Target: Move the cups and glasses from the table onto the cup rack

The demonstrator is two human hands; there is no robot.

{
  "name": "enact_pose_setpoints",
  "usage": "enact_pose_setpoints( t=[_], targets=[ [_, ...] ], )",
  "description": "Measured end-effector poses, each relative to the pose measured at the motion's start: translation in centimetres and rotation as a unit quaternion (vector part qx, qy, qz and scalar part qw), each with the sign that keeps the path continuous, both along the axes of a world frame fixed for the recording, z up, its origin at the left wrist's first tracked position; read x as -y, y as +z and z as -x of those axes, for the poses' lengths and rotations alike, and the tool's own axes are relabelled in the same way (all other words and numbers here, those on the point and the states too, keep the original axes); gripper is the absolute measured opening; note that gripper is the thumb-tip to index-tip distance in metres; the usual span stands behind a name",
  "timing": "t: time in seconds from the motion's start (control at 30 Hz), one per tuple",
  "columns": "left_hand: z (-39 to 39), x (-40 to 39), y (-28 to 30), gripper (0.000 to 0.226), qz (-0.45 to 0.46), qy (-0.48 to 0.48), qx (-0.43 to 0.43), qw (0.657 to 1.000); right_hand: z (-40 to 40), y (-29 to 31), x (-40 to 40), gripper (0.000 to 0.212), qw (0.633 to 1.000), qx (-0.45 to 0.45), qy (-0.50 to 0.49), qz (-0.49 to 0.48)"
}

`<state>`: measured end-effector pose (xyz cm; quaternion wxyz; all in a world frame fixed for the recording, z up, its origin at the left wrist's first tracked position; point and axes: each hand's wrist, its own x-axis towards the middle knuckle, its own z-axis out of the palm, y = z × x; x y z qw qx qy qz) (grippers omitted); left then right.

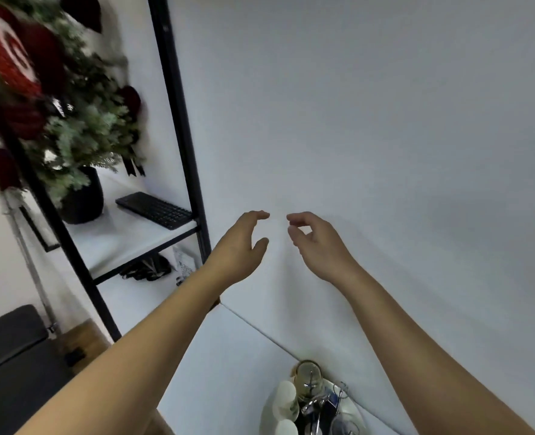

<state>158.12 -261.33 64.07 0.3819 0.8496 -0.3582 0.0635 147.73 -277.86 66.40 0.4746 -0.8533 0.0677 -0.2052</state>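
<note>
Your left hand (239,246) and right hand (315,243) hang empty before the wall (385,120), fingers loosely curled. Below them the rack (315,403) on the table (222,365) holds what look like upturned glasses (308,376).

A white tabletop (216,356) is seen at the bottom of the view, set against a pale wall. At its far edge a cup rack (315,403) is stood, hung with what appear to be glasses and white cups, though blur hides detail. To the left, a white shelf (128,243) in a black frame is occupied by a black keyboard (155,210) and a dark plant pot (82,199).
</note>
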Motion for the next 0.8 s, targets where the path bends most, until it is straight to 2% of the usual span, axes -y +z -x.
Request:
enact_pose_setpoints(
  t=[0.2, 0.47, 0.67, 0.8],
  targets=[
    [2.9, -5.3, 5.6, 0.047, 0.053, 0.062, 0.049, 0.995, 1.0, 4.9, -4.6, 0.032, 0.995, 0.073, 0.064, 0.014],
    [8.1, -16.6, 6.0, 0.044, 0.066, 0.19, 0.051, 0.978, 1.6, 5.1, -14.0, 0.031, 0.978, 0.093, 0.188, 0.018],
    [15.1, -25.2, 6.8, 0.044, 0.066, 0.285, 0.055, 0.955, 4.4, 5.7, -23.9, 0.033, 0.946, 0.11, 0.304, 0.013],
    [24.3, -33.5, 6.5, 0.043, 0.082, 0.384, 0.067, 0.917, 9.8, 5.7, -33.2, 0.033, 0.911, 0.106, 0.398, 0.0]
  ],
)
